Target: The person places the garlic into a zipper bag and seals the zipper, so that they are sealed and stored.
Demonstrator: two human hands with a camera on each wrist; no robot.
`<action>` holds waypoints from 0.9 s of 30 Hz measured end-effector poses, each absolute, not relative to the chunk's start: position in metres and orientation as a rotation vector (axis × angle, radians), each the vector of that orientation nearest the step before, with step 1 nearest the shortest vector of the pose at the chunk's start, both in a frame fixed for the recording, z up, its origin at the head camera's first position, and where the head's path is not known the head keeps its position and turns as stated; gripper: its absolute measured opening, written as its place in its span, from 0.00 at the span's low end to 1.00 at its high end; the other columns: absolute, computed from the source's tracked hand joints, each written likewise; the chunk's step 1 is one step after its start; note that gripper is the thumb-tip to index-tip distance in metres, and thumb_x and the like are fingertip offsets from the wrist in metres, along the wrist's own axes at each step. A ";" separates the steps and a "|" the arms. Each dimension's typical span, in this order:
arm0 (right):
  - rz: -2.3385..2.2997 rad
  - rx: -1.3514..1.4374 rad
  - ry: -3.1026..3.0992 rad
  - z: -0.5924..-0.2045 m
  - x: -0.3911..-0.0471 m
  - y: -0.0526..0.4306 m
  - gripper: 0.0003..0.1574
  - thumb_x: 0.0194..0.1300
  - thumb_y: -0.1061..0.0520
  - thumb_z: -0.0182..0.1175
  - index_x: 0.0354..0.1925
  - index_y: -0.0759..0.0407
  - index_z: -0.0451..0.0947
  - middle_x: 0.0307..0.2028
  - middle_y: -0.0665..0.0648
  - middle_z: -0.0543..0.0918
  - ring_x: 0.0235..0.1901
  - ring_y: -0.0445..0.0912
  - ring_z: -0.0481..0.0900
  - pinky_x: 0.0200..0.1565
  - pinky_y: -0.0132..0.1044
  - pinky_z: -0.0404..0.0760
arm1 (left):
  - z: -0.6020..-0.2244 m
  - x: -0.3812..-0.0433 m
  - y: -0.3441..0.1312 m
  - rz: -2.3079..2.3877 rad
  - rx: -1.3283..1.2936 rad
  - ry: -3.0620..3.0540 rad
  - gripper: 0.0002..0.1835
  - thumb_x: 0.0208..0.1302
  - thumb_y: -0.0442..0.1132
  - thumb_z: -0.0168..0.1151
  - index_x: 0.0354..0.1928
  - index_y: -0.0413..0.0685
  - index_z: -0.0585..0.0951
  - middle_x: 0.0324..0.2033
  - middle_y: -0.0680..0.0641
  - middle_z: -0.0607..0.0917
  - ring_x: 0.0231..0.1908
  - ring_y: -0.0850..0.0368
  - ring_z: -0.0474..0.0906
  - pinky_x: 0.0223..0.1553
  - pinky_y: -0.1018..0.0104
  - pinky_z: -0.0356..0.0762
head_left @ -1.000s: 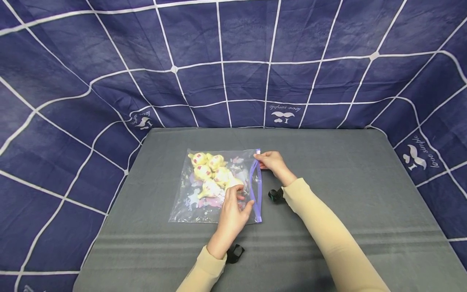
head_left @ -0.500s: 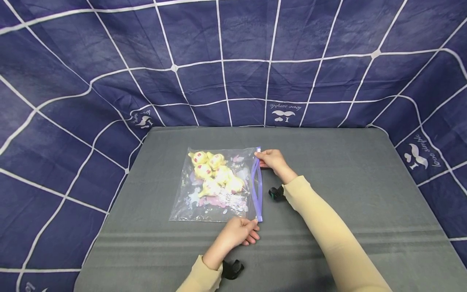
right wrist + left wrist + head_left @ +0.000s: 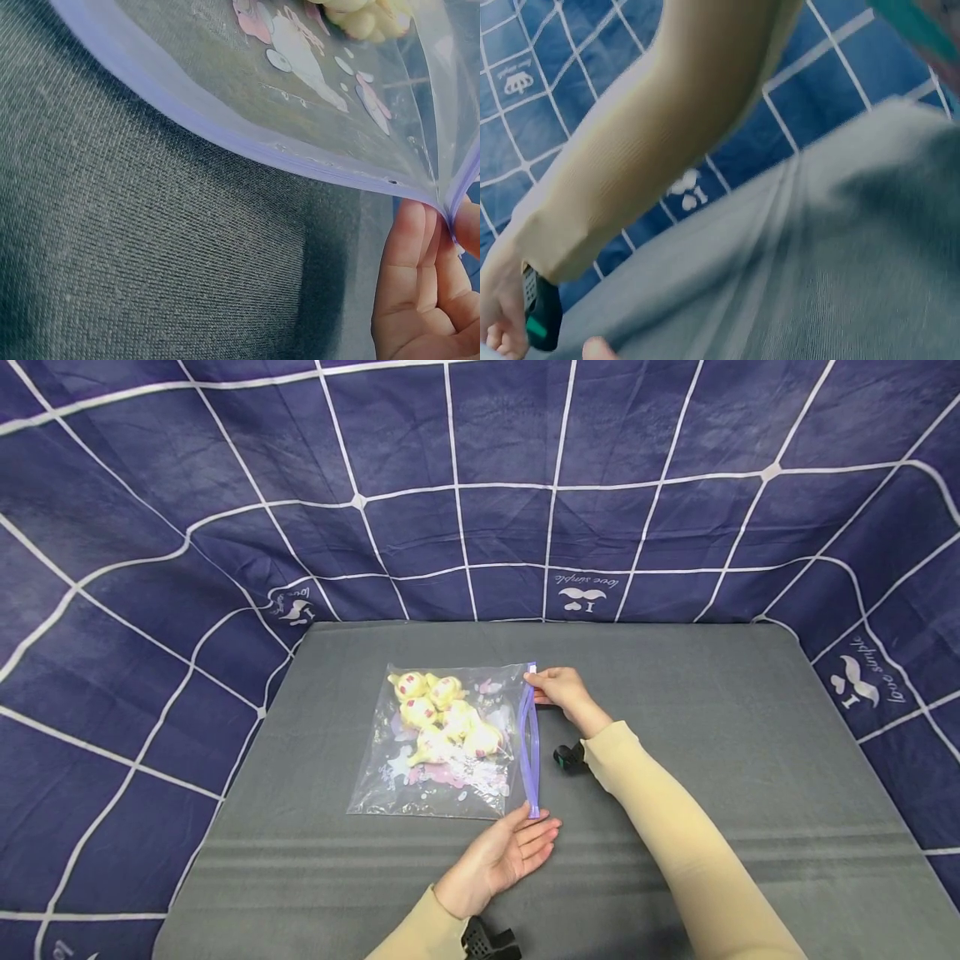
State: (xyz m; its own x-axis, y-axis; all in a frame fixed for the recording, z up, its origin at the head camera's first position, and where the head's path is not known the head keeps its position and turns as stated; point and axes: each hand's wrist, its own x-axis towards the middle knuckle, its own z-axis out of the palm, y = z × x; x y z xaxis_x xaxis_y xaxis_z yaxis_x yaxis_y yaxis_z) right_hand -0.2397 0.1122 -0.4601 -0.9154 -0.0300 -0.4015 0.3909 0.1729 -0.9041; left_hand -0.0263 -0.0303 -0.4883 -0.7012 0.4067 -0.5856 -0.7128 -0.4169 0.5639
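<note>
A clear zip bag (image 3: 375, 785) printed with pale pink and white shapes lies flat, holding several yellow knobbly objects (image 3: 442, 718) with red marks. Its purple zip strip (image 3: 524, 752) faces right and gapes along the middle. At the strip's far end, beside a white tab (image 3: 532, 668), my right hand (image 3: 564, 691) pinches the edge between thumb and fingers; the right wrist view shows this hand (image 3: 420, 300) too. My left hand (image 3: 502, 856) lies palm up at the strip's near end, fingers straight, thumb touching the corner. Only a left fingertip (image 3: 598, 349) appears in the left wrist view.
Grey cloth covers the table (image 3: 712, 710), with creases across its front part. A blue curtain (image 3: 510, 527) with white grid lines surrounds the back and both sides. Black wrist devices sit on the left wrist (image 3: 487, 939) and right wrist (image 3: 567, 757).
My left hand has moved off the bag's top to its near corner, then turned palm up with fingers straightened. The zip's gap has narrowed. My right hand keeps its place.
</note>
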 end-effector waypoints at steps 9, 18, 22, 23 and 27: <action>-1.791 0.348 2.135 -0.462 -0.242 0.116 0.24 0.68 0.56 0.62 0.53 0.76 0.76 0.21 0.46 0.78 0.19 0.33 0.78 0.37 0.30 0.84 | -0.487 -0.023 -0.018 2.216 -0.556 1.131 0.15 0.74 0.45 0.52 0.53 0.42 0.76 0.43 0.52 0.87 0.41 0.64 0.82 0.43 0.72 0.79; -1.735 0.347 2.180 -0.463 -0.246 0.125 0.24 0.68 0.55 0.62 0.53 0.74 0.77 0.21 0.44 0.77 0.19 0.31 0.76 0.31 0.23 0.81 | -0.487 -0.013 -0.006 2.187 -0.558 1.216 0.11 0.74 0.43 0.52 0.47 0.43 0.77 0.44 0.51 0.86 0.38 0.64 0.80 0.39 0.73 0.78; -1.780 0.377 2.131 -0.464 -0.249 0.127 0.23 0.68 0.58 0.62 0.53 0.75 0.77 0.20 0.44 0.77 0.18 0.31 0.77 0.32 0.25 0.82 | -0.484 -0.013 -0.005 2.178 -0.556 1.222 0.11 0.74 0.43 0.52 0.48 0.44 0.76 0.45 0.50 0.84 0.38 0.64 0.80 0.39 0.73 0.78; -1.791 0.382 2.126 -0.463 -0.249 0.127 0.22 0.68 0.58 0.62 0.53 0.75 0.77 0.20 0.44 0.76 0.18 0.31 0.76 0.32 0.24 0.82 | -0.483 -0.013 -0.005 2.171 -0.552 1.225 0.11 0.74 0.43 0.52 0.48 0.44 0.75 0.45 0.50 0.84 0.39 0.63 0.79 0.39 0.73 0.78; -1.813 0.397 2.121 -0.463 -0.250 0.128 0.22 0.68 0.59 0.61 0.53 0.75 0.76 0.19 0.44 0.76 0.17 0.31 0.76 0.29 0.22 0.80 | -0.484 -0.015 -0.007 2.131 -0.539 1.259 0.13 0.74 0.45 0.51 0.49 0.43 0.76 0.47 0.49 0.84 0.39 0.62 0.78 0.38 0.72 0.78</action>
State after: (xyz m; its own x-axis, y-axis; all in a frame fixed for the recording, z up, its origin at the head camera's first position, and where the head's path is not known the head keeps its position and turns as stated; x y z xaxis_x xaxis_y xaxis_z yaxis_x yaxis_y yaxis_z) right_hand -0.2503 0.1281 -0.4631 -0.9094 0.0021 -0.4160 0.4113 0.1551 -0.8982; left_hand -0.0151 -0.0075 -0.4837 -0.7378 0.2885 -0.6103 -0.6737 -0.3708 0.6392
